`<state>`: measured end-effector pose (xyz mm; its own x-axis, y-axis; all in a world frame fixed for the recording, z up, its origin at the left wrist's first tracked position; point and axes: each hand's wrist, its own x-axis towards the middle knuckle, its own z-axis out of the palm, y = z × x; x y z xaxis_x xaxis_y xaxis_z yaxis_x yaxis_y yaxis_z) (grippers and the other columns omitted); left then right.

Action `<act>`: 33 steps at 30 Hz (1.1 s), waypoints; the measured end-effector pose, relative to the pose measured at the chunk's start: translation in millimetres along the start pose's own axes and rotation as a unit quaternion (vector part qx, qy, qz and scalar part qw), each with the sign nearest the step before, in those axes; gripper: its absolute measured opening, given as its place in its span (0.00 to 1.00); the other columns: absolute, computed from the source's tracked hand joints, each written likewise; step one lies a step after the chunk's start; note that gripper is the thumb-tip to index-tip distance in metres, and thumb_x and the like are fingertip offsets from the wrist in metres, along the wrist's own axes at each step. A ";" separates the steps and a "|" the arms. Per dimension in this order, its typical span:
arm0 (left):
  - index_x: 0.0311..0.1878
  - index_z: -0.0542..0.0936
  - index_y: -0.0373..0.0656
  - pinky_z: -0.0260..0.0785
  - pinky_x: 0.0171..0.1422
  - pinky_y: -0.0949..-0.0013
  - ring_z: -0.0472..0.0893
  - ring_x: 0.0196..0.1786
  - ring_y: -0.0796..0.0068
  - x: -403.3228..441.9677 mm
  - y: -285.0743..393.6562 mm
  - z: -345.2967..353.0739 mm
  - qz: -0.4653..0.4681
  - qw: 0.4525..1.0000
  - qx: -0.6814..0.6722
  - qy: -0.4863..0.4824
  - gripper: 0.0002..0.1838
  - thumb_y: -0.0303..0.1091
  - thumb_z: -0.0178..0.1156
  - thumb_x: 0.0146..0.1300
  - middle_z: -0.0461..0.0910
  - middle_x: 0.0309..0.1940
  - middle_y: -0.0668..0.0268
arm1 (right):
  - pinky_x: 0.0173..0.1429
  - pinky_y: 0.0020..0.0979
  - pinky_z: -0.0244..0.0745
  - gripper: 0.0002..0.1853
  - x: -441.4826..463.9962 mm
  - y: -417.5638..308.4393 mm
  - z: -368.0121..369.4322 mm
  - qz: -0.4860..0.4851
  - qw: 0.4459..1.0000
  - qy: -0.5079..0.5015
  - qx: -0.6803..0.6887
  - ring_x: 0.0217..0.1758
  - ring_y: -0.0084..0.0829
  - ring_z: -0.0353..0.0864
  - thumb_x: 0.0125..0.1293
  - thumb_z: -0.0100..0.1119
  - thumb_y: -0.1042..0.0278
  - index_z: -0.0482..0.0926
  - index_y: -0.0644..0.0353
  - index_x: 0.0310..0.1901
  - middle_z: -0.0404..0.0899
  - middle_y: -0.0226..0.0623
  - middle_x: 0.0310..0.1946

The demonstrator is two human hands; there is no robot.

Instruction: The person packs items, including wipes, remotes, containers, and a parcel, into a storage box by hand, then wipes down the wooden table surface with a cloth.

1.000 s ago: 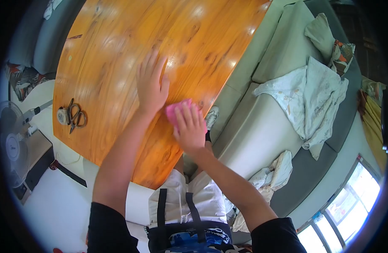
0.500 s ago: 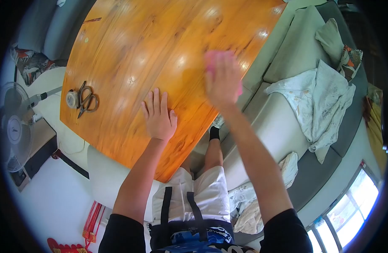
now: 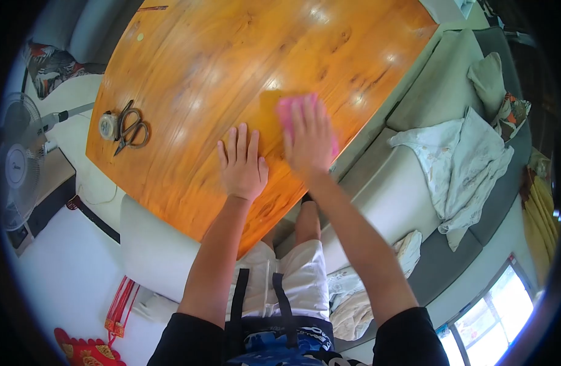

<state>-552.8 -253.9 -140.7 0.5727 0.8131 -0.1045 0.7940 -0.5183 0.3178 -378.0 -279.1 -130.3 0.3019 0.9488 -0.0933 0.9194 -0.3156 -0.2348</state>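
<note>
My right hand presses a pink cloth against the glossy wooden table, near its right edge. Its fingers lie over the cloth, which shows around them. Bare palm down, my left hand rests on the wood to the left of the cloth, fingers stretched out and nothing in them. Dark-handled scissors lie toward the table's left edge. Touching or very near them is a roll of tape.
A grey sofa runs along the right side, with a patterned pale garment draped over it. At the left stands a fan. A pale seat is by the table's near left edge. Red hanging decorations are at lower left.
My right hand and the pink cloth have moved left and nearer to me across the table. The left hand stays flat on the wood. The whole view has shifted slightly.
</note>
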 end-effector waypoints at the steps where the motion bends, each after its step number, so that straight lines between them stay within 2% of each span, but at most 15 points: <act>1: 0.74 0.64 0.44 0.37 0.82 0.37 0.52 0.81 0.49 0.3 -0.9 1.7 0.003 1.000 -0.001 0.010 0.32 0.40 0.51 0.66 0.54 0.79 0.54 | 0.81 0.51 0.47 0.36 -22.7 -9.6 2.2 -0.015 1.000 -0.023 0.006 0.81 0.49 0.52 0.68 0.57 0.52 0.62 0.55 0.75 0.55 0.43 0.78; 5: 0.74 0.65 0.45 0.37 0.82 0.38 0.53 0.81 0.50 -2.7 -2.2 9.6 0.006 0.998 -0.009 0.055 0.33 0.40 0.51 0.66 0.55 0.79 0.54 | 0.82 0.51 0.45 0.36 -67.7 -15.5 6.5 -0.062 0.995 -0.058 0.042 0.82 0.47 0.50 0.69 0.57 0.53 0.61 0.54 0.76 0.53 0.41 0.79; 8: 0.74 0.65 0.45 0.37 0.83 0.39 0.53 0.81 0.51 -1.3 2.1 1.3 -0.009 1.000 0.008 0.010 0.33 0.40 0.51 0.65 0.56 0.79 0.55 | 0.81 0.51 0.47 0.36 -29.9 -5.5 -2.7 -0.082 0.995 -0.061 0.013 0.82 0.47 0.49 0.69 0.57 0.54 0.61 0.54 0.75 0.53 0.41 0.79; 11: 0.74 0.65 0.45 0.37 0.83 0.39 0.53 0.81 0.52 -1.1 3.1 0.4 -0.012 1.000 0.003 0.011 0.33 0.40 0.51 0.65 0.56 0.78 0.55 | 0.81 0.51 0.48 0.36 18.1 3.3 -3.9 -0.058 0.998 -0.002 0.002 0.82 0.46 0.50 0.68 0.58 0.54 0.62 0.55 0.75 0.54 0.41 0.79; 14: 0.74 0.65 0.45 0.37 0.83 0.39 0.53 0.81 0.52 -2.4 2.7 1.1 -0.010 1.000 -0.001 0.014 0.33 0.40 0.51 0.65 0.56 0.78 0.55 | 0.81 0.52 0.49 0.35 18.8 -7.6 -0.8 -0.019 1.000 0.009 0.000 0.82 0.46 0.49 0.68 0.57 0.54 0.62 0.55 0.75 0.55 0.41 0.79; 17: 0.74 0.65 0.45 0.38 0.83 0.39 0.54 0.81 0.51 -1.8 1.7 2.9 -0.010 1.000 0.010 0.017 0.32 0.40 0.51 0.65 0.57 0.78 0.55 | 0.81 0.52 0.48 0.35 -34.3 -14.7 2.1 -0.058 0.996 -0.063 0.037 0.82 0.47 0.49 0.69 0.57 0.54 0.62 0.55 0.75 0.54 0.41 0.79; 20: 0.73 0.66 0.45 0.39 0.82 0.39 0.55 0.80 0.52 -1.7 -0.2 8.2 0.004 0.998 0.001 0.065 0.32 0.40 0.51 0.65 0.58 0.78 0.55 | 0.81 0.53 0.48 0.35 -75.8 -6.8 7.5 -0.112 0.990 -0.072 0.036 0.82 0.49 0.50 0.69 0.57 0.54 0.62 0.55 0.75 0.54 0.42 0.79; 23: 0.71 0.70 0.49 0.43 0.81 0.39 0.58 0.80 0.55 -0.2 5.2 -1.9 -0.032 0.999 0.007 0.014 0.31 0.39 0.55 0.62 0.61 0.77 0.58 | 0.80 0.53 0.49 0.35 -30.7 -6.0 -7.9 -0.113 0.990 -0.077 0.020 0.81 0.48 0.50 0.69 0.57 0.53 0.62 0.53 0.75 0.55 0.41 0.78; 26: 0.72 0.68 0.46 0.41 0.82 0.39 0.57 0.80 0.52 -0.7 3.5 0.1 -0.016 0.999 0.001 0.031 0.32 0.39 0.53 0.63 0.60 0.77 0.56 | 0.81 0.53 0.48 0.35 29.9 -3.6 1.5 -0.086 0.996 0.004 0.017 0.81 0.49 0.51 0.69 0.58 0.55 0.62 0.53 0.75 0.54 0.44 0.78; 28: 0.72 0.68 0.46 0.41 0.82 0.40 0.57 0.80 0.52 -0.1 2.8 -1.4 -0.019 0.999 -0.002 0.029 0.32 0.38 0.54 0.62 0.60 0.77 0.56 | 0.79 0.51 0.52 0.36 56.7 -4.0 1.4 -0.063 0.995 0.034 0.067 0.79 0.51 0.53 0.66 0.61 0.59 0.62 0.54 0.74 0.54 0.47 0.77; 32: 0.71 0.71 0.49 0.46 0.80 0.39 0.60 0.79 0.55 0.2 3.8 -0.4 -0.017 0.998 -0.006 0.057 0.31 0.38 0.56 0.61 0.63 0.76 0.58 | 0.75 0.47 0.61 0.37 48.1 -4.0 -14.4 0.054 0.978 0.058 0.194 0.75 0.55 0.57 0.62 0.65 0.68 0.64 0.58 0.72 0.53 0.51 0.75; 33: 0.71 0.71 0.49 0.46 0.80 0.39 0.60 0.79 0.55 1.5 4.6 -0.5 -0.019 0.998 -0.008 0.057 0.31 0.39 0.56 0.61 0.63 0.76 0.58 | 0.74 0.46 0.63 0.36 41.1 -1.2 -17.8 0.066 0.974 0.041 0.215 0.74 0.53 0.60 0.61 0.65 0.69 0.64 0.59 0.72 0.56 0.51 0.74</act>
<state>-548.4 -254.9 -138.8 0.5150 0.8571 -0.0096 0.8108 -0.4835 0.3299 -362.1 -239.5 -116.6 0.4452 0.8922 -0.0758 0.6864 -0.3944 -0.6110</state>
